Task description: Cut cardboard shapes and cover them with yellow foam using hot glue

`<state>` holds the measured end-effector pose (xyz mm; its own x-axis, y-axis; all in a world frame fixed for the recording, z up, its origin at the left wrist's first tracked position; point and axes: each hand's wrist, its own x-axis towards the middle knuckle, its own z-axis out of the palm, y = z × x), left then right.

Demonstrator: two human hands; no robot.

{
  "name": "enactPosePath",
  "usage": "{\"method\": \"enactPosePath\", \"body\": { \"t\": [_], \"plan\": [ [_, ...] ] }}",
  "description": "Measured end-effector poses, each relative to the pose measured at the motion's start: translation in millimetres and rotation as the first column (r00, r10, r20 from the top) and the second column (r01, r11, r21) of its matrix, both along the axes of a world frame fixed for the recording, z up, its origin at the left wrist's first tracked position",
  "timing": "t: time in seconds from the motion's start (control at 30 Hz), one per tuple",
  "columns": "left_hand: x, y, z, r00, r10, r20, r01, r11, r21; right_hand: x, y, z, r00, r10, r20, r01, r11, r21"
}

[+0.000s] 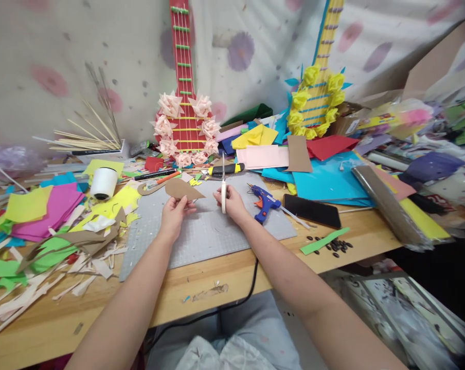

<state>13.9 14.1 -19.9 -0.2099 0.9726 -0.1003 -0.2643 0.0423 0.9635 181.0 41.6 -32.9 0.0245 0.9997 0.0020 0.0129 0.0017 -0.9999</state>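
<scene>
The wooden table (178, 282) spreads widest before me, and the grey cutting mat (201, 241) lies on it under my hands. At its back stands a red guitar (183, 121) ringed with pale pink paper flowers. My two hands are apart above the mat. In my left hand (174, 211), thumb and fingers pinch the lower edge of a brown piece (183, 188): flat, matt and plain, rounded at the left and drawn to a sharp point at the right. By its rounded end shows a narrow hooked strip (142, 191) of similar brown; I can't tell whether they join. My right hand (234, 203) is closed around the white handles of my scissors (224, 198), blades pointing away from me. The blue glue gun (266, 202) lies just beside that hand. A small white label (354, 125) at the back right is too blurred to read.
</scene>
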Motion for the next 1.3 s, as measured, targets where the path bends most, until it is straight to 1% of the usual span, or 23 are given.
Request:
{"method": "enactPosePath", "body": {
  "t": [0.2,0.33,0.47,0.57,0.7,0.87,1.13,1.3],
  "plan": [
    [-0.9,0.3,-1.4,0.998,0.028,0.057,-0.029,0.999,0.025,0.6,-2.6,9.0,0.978,-0.007,-0.209,-0.006,0.998,-0.062],
    [2.7,-0.4,0.0,0.999,0.032,-0.01,-0.031,0.999,0.031,2.6,-2.1,9.6,0.954,0.009,-0.301,-0.049,0.991,-0.127],
    [7.7,-0.9,2.6,0.992,0.016,-0.124,-0.015,1.0,0.015,5.1,-2.1,7.8,0.953,0.065,-0.297,-0.115,0.981,-0.156],
    [11.3,0.1,3.2,0.983,0.032,-0.181,-0.03,0.999,0.019,6.3,-1.4,7.6,0.952,0.105,-0.289,-0.154,0.976,-0.154],
    [14.4,2.9,2.8,0.975,0.053,-0.218,-0.048,0.998,0.029,8.2,0.8,10.3,0.944,0.092,-0.317,-0.153,0.973,-0.172],
    [14.8,4.4,2.7,0.976,0.08,-0.202,-0.081,0.997,0.005,11.5,2.5,12.2,0.938,0.095,-0.333,-0.165,0.968,-0.189],
    [14.2,6.9,0.8,0.976,0.162,-0.145,-0.166,0.986,-0.015,11.6,2.2,8.9,0.939,0.093,-0.33,-0.168,0.964,-0.208],
    [14.9,6.8,-1.6,0.962,0.256,-0.089,-0.258,0.966,-0.005,12.5,-0.5,8.6,0.948,0.127,-0.291,-0.189,0.962,-0.197]
  ]
}}
